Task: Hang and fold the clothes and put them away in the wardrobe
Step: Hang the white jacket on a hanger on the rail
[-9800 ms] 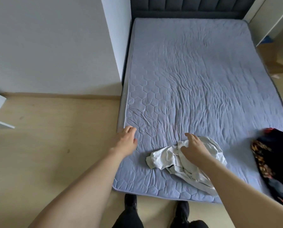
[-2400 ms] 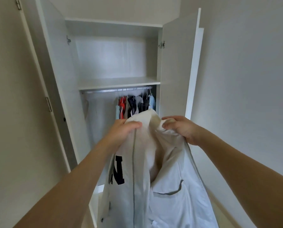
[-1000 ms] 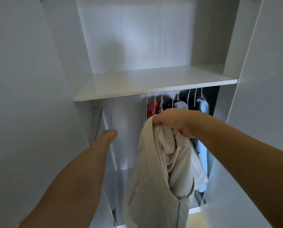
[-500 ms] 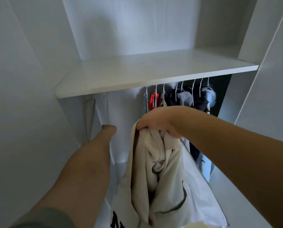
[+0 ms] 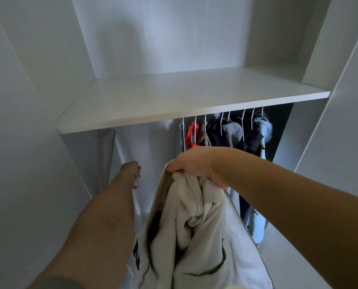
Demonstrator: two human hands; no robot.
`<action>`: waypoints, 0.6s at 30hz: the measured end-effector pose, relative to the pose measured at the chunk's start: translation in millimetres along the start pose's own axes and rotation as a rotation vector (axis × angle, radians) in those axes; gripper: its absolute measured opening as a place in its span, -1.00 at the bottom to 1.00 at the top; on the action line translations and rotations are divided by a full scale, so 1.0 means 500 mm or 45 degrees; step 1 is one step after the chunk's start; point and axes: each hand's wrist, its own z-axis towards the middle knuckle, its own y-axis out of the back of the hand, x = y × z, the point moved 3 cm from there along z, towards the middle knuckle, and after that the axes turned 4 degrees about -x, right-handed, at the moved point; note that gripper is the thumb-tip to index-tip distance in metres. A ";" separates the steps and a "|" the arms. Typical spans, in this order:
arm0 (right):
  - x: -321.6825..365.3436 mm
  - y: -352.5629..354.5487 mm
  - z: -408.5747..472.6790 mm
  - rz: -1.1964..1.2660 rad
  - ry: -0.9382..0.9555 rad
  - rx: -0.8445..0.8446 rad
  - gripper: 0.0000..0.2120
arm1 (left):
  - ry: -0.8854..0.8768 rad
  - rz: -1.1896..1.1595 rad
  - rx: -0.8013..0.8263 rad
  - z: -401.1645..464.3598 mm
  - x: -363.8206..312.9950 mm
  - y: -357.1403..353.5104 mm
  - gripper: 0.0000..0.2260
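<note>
With the right hand (image 5: 197, 163) bunching the shirt (image 5: 194, 226), the left hand (image 5: 132, 172), pinching a hanger (image 5: 137, 182), should lift it clear of the rail first.

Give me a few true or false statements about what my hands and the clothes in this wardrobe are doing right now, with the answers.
1. The right hand grips the bunched cream jacket. True.
2. The cream jacket hangs on a hanger on the rail. False: it hangs from the right hand, with no hanger in it.
3. The left hand reaches toward a thin white hanger in the bare left part of the wardrobe. True; whether it grips it is unclear.
4. The hung clothes sit at the left end. False: they crowd the right.
5. Folded clothes lie on the shelf. False: none show there.
</note>
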 end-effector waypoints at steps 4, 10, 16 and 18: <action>-0.011 -0.004 0.011 0.014 -0.050 0.025 -0.85 | -0.007 -0.222 -0.022 -0.010 -0.011 0.004 -0.76; -0.040 0.001 0.013 0.074 -0.109 -0.033 -0.80 | -0.206 -0.092 -0.220 -0.032 -0.033 0.038 -0.54; -0.097 0.008 0.011 0.192 -0.174 -0.077 -0.71 | -0.232 -0.016 -0.275 -0.107 0.014 0.056 -0.50; -0.114 0.006 0.002 0.211 -0.197 -0.072 -0.70 | -0.247 -0.010 -0.304 -0.166 0.039 0.060 -0.50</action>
